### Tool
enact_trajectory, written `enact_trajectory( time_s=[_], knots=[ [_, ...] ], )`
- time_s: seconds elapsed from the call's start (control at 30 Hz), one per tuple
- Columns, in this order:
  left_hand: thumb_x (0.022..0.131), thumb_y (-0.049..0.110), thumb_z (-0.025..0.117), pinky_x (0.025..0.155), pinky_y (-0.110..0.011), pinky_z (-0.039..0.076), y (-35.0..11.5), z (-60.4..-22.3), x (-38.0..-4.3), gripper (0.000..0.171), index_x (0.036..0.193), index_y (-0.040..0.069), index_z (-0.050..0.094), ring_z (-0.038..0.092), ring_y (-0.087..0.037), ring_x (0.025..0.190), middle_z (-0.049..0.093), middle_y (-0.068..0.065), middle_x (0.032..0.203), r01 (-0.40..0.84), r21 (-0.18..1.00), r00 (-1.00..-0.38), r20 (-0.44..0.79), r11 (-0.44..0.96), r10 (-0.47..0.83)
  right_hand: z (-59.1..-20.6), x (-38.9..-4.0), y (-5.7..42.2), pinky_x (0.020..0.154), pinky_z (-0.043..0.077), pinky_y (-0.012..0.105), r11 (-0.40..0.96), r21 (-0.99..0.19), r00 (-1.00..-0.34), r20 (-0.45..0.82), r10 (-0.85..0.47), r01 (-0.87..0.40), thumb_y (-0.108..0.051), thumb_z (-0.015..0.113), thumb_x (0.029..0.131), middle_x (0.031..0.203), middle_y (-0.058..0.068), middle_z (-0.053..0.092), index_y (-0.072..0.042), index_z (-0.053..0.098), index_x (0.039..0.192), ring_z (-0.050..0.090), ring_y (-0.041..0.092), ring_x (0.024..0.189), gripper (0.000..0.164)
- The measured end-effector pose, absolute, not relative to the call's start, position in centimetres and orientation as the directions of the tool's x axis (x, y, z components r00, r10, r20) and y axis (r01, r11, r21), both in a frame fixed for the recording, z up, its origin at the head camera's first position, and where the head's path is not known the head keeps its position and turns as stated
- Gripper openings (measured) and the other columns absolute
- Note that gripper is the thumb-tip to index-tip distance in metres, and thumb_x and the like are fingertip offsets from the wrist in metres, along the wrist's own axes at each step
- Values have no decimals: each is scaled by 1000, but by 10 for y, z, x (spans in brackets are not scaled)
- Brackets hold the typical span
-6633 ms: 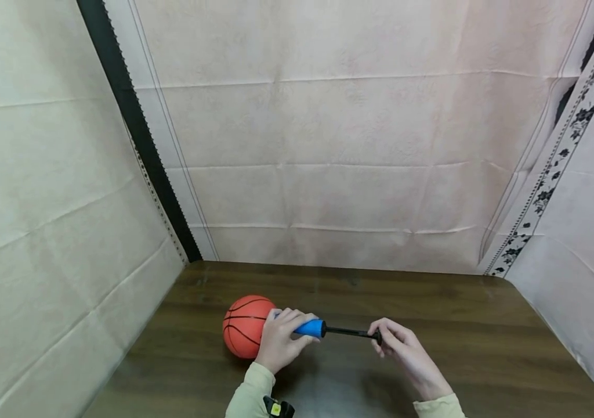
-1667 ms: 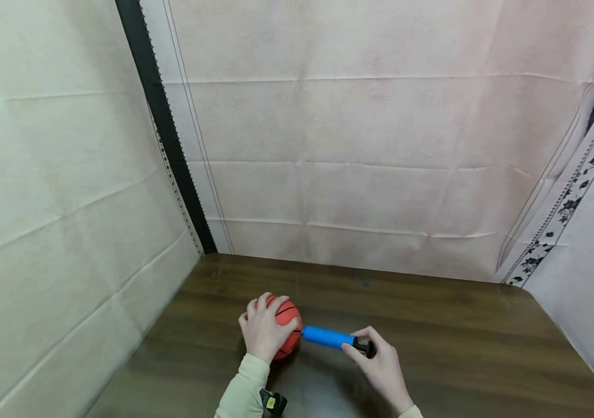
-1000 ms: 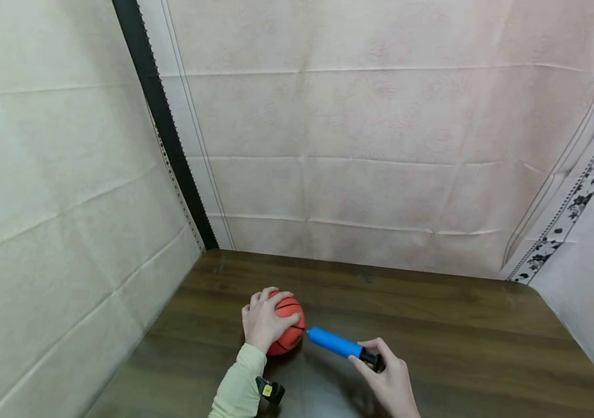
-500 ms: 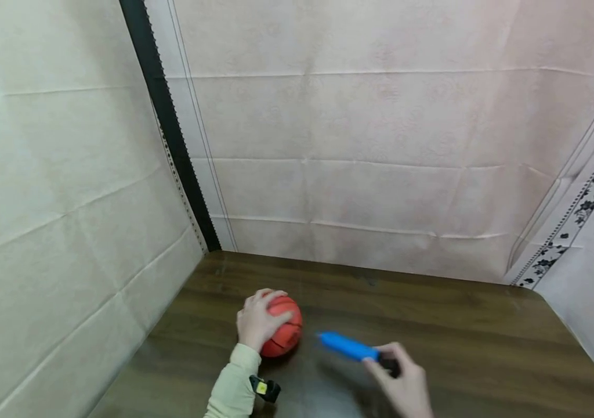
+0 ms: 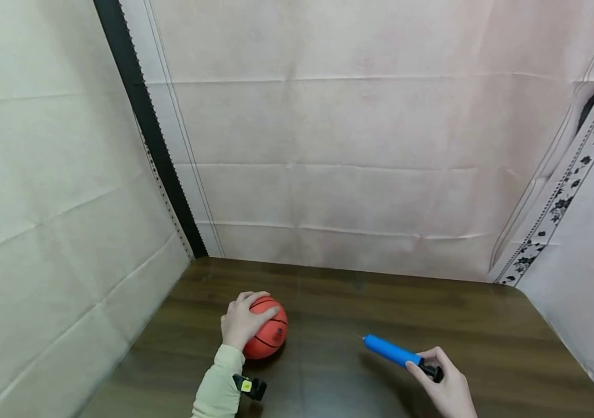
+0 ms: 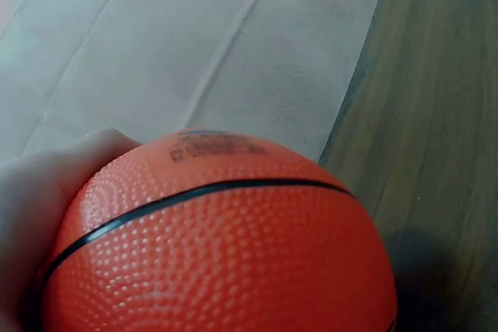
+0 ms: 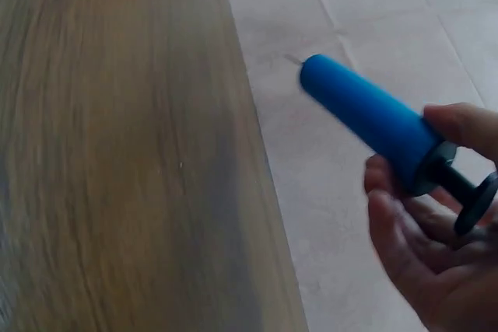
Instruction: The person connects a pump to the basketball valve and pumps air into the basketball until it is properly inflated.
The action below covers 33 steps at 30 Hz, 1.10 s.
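A small orange-red basketball (image 5: pixel 272 335) with black seams sits on the wooden table. My left hand (image 5: pixel 241 323) grips it from the left, fingers over its top and thumb across its near side. Close up in the left wrist view, the ball's (image 6: pixel 233 246) pebbled skin carries some printed marks. To the right, my right hand (image 5: pixel 445 382) holds a blue hand pump (image 5: pixel 391 350) at its black end. A thin needle (image 7: pixel 293 60) sticks out of the pump's front, pointing left and well apart from the ball. Its black handle (image 7: pixel 476 198) is nearly all the way in.
The brown wooden table (image 5: pixel 323 302) is bounded by pale creased cloth walls (image 5: pixel 349 174) at the back and sides. A black strip (image 5: pixel 145 122) runs down the back left corner. A small black device (image 5: pixel 250 387) is strapped at my left wrist.
Earlier the left hand held the pump's barrel while the right held its extended handle. Later the needle end met the ball; since then the right hand has drawn the pump away rightward.
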<state>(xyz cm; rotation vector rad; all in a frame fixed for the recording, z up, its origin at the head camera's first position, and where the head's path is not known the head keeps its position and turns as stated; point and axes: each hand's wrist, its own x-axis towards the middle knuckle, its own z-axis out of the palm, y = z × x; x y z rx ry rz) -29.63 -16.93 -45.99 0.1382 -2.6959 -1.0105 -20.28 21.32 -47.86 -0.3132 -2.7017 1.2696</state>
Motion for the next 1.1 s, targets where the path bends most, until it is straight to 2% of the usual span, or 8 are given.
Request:
enact_trajectory(
  time_s=[0.17, 0.3, 0.43, 0.6, 0.67, 0.9, 1.0, 1.1],
  knots=[
    [80, 59, 68, 87, -59, 42, -177, -459, -296, 45, 119, 35, 67, 52, -35, 116, 57, -6, 132, 3, 684, -965, 193, 729, -178, -484, -214, 219, 69, 47, 34, 745, -664, -993, 33, 109, 60, -40, 75, 82, 94, 1, 69, -14, 59, 105, 61, 13, 81, 38],
    [80, 64, 65, 87, -59, 45, -180, -458, -296, 48, 119, 36, 66, 52, -33, 117, 57, -5, 133, 18, 688, -961, 212, 726, -177, -492, -224, 218, 65, 47, 35, 824, -566, -1000, -23, -6, 8, -24, 79, 79, 87, -1, 65, -14, 58, 98, 60, 15, 76, 30],
    [84, 51, 69, 96, -56, 42, -180, -461, -294, 32, 109, 31, 72, 55, -27, 116, 63, -1, 123, 137, 691, -921, 352, 710, -165, -497, -233, 215, 60, 42, 32, 871, -491, -998, -42, -50, -23, -21, 82, 75, 78, -1, 59, -12, 59, 92, 52, 13, 69, 30],
    [85, 31, 74, 100, -50, 43, -179, -465, -289, 12, 94, 23, 76, 61, -22, 109, 71, 1, 105, 326, 616, -814, 569, 717, -119, -498, -236, 211, 61, 43, 33, 878, -475, -997, -23, -74, -55, -25, 82, 75, 78, -1, 58, -10, 58, 89, 52, 13, 69, 31],
    [84, 31, 75, 100, -50, 43, -180, -465, -288, 12, 94, 24, 76, 61, -21, 108, 71, 2, 105, 344, 599, -798, 593, 723, -111, -499, -237, 210, 62, 44, 33, 874, -483, -997, -24, -73, -52, -25, 81, 76, 78, -1, 58, -11, 58, 90, 52, 12, 70, 30],
    [84, 33, 75, 106, -53, 35, -181, -462, -287, 16, 95, 22, 75, 61, -23, 110, 71, 0, 108, 311, 572, -809, 578, 759, -104, -498, -237, 212, 64, 45, 34, 873, -484, -997, -7, -70, -58, -26, 81, 76, 81, -2, 60, -13, 60, 93, 54, 12, 73, 30],
    [83, 27, 76, 106, -55, 33, -176, -459, -286, 14, 95, 19, 75, 61, -24, 109, 71, -2, 107, 317, 519, -784, 615, 794, -89, -495, -236, 212, 64, 44, 33, 871, -487, -997, 9, -73, -68, -28, 81, 76, 81, -1, 59, -13, 60, 93, 53, 12, 73, 31],
    [82, 18, 77, 106, -56, 34, -168, -456, -285, 12, 94, 16, 76, 63, -24, 107, 71, -4, 105, 369, 459, -731, 680, 808, -52, -493, -237, 209, 67, 45, 34, 867, -491, -996, 30, -81, -85, -31, 80, 77, 83, -1, 60, -12, 60, 94, 52, 12, 75, 32]
  ],
)
